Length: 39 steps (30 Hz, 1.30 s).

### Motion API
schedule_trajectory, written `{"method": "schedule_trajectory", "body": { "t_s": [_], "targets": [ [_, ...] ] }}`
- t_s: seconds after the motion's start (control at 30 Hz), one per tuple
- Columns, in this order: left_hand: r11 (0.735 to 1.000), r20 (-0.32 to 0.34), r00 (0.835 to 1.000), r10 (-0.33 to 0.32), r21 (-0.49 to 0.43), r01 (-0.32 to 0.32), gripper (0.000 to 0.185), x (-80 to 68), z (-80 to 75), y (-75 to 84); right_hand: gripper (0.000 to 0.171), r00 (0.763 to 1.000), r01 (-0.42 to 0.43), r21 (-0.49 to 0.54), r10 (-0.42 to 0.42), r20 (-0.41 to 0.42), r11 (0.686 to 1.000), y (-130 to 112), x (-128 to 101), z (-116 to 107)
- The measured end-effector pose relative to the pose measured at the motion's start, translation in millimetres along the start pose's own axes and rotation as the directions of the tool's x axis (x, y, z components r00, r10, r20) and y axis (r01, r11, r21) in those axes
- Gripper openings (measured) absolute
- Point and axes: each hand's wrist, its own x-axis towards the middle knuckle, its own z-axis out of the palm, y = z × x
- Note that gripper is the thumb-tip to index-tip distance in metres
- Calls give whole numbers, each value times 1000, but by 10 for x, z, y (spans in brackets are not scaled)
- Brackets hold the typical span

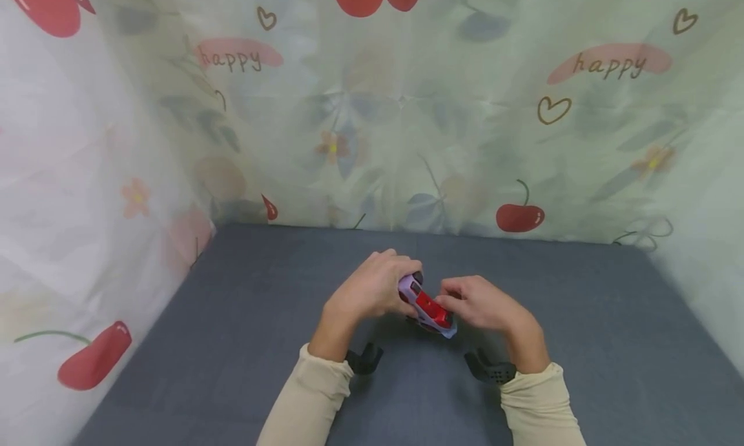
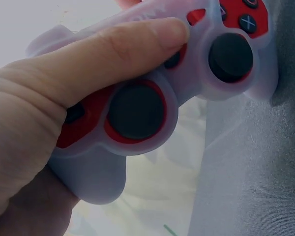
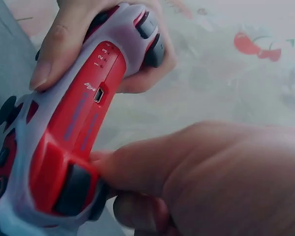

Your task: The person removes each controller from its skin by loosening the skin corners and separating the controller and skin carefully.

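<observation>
- One gamepad (image 1: 426, 306), red with a pale lilac skin, is held above the grey bench (image 1: 232, 343), between the two hands and clear of the surface.
- Two hands are on it, one at each end.
- The left hand (image 1: 372, 288) grips the far end: in the left wrist view its thumb (image 2: 113, 54) lies flat across the face, the tip just beside a small red button (image 2: 196, 16), and the palm wraps the grip below.
- The right hand (image 1: 479, 303) grips the near end, its fingers curled about it; the right wrist view shows a fingertip pressed against the dark shoulder button (image 3: 73, 189) there.
- Two black thumbsticks show in the left wrist view: one (image 2: 136, 110) just under the thumb, the other (image 2: 230, 56) further out, near the bench.
- Face buttons with symbols sit at the top edge of that view; one with a cross (image 2: 247, 22) is plain, the rest are cut off.
- The right wrist view shows the back edge of the gamepad: a small port (image 3: 99, 95) in the red middle, the numerals 1 2 3 printed above it, and dark shoulder buttons at both ends.
- The gamepad is tilted, with its face turned toward the bench and away from the head camera.
- Two beige sleeves (image 1: 302, 401) cover the forearms, and a black wrist mount (image 1: 363, 359) hangs under each wrist.
- A pale cloth (image 1: 407, 110) printed with cherries, hearts and the word "happy" stands behind and at both sides of the bench.
</observation>
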Motion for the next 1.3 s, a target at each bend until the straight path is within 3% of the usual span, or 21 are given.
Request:
{"method": "schedule_trajectory", "body": {
  "t_s": [0.13,0.43,0.53,0.63,0.7,0.83,0.9,1.1,1.3],
  "targets": [
    [998,1,1000,-31,-45,31,42,-8,1,-42,18,998,21,-40,-23,-56,999,-13,31,35],
    [986,32,989,-148,-75,150,45,38,35,-13,7,985,-25,-191,-8,-170,981,-1,76,8],
    [975,55,980,-193,-98,197,52,53,30,6,9,987,-28,-272,-16,-157,962,32,94,-52],
    [948,84,959,-269,-152,279,59,39,7,-15,10,994,-51,-340,14,-110,939,92,108,-94],
    [948,99,958,-268,-152,281,56,33,-13,-32,10,997,-55,-356,30,-75,933,139,110,-96],
    [968,88,976,-197,-139,208,50,39,-43,-69,12,998,-16,-312,-6,-69,950,196,107,-90],
    [966,82,978,-194,-159,205,48,37,-52,-108,14,996,9,-295,-36,-86,956,203,125,-88],
    [915,113,968,-223,-318,248,52,6,2,-281,14,998,-9,-210,-4,-59,978,212,179,-77],
    [863,83,975,-208,-453,223,47,-19,72,-382,17,992,-124,0,124,-11,992,216,158,-68]
  ]
}}
